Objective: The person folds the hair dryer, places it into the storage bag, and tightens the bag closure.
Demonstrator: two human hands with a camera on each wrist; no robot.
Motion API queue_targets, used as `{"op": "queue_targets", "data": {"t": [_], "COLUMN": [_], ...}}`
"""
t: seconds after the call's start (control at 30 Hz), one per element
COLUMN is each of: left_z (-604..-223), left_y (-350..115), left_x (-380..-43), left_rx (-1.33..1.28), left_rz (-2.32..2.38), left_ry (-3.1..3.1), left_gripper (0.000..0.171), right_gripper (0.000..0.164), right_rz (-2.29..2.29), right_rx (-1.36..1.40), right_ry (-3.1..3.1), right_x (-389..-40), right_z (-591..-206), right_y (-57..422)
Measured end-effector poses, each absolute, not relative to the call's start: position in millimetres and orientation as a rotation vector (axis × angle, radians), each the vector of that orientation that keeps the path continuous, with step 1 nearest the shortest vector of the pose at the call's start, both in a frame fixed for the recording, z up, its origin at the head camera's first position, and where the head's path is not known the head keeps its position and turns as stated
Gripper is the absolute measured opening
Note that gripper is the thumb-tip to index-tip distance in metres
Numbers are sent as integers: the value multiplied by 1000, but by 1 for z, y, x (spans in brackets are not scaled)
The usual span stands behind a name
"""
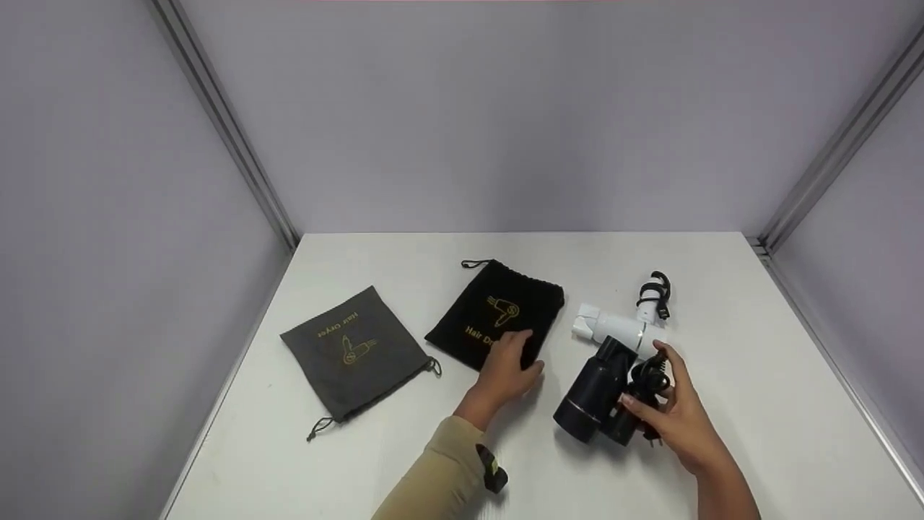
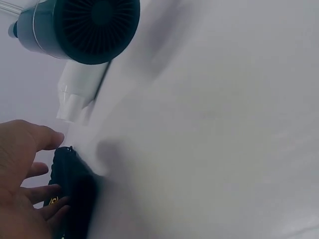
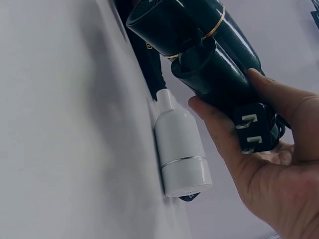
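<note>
A dark folding hair dryer [image 1: 593,390] is in my right hand [image 1: 686,426], gripped by its folded handle between thumb and fingers. Its black cord is bundled at the handle, and the two-prong plug [image 3: 256,128] faces the right wrist camera. The dryer is raised above the table, as its shadow shows. My left hand [image 1: 507,370] is at the near side of a black drawstring pouch [image 1: 498,292] with gold hair-dryer print. Its fingers are loosely bent and overlap the pouch's edge, covering part of the lettering.
Just behind the dark dryer lies a white hair dryer [image 1: 621,331] with its black cord [image 1: 653,289] wound round the handle. A grey drawstring pouch [image 1: 354,361] lies flat at the left. Pale panels [image 1: 462,115] enclose the white table [image 1: 289,477] at the back and sides.
</note>
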State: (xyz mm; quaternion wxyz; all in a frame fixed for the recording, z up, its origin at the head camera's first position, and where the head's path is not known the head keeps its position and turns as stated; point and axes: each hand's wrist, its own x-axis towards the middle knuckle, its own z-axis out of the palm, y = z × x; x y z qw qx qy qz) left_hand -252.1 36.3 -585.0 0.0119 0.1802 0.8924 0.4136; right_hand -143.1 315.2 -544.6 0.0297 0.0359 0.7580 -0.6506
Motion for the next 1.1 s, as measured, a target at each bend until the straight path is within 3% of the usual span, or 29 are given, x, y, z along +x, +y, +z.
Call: {"op": "queue_targets", "data": {"t": [0.5, 0.97, 1.1], "left_z": [-588, -552, -553], "left_y": [29, 24, 23], "left_x": [-243, -232, -235], "left_rx": [527, 234, 187], "left_rz": [1289, 844, 757], "left_ry": [2770, 2899, 2907], "left_gripper": [63, 39, 48], "right_gripper": [108, 108, 107], "right_rz": [-2035, -2046, -2065], "right_rx": [156, 184, 195], "right_ry": [2337, 2362, 2352], "right_x": [-142, -139, -138], "right_z": [-540, -539, -540], "right_y": [322, 327, 327]}}
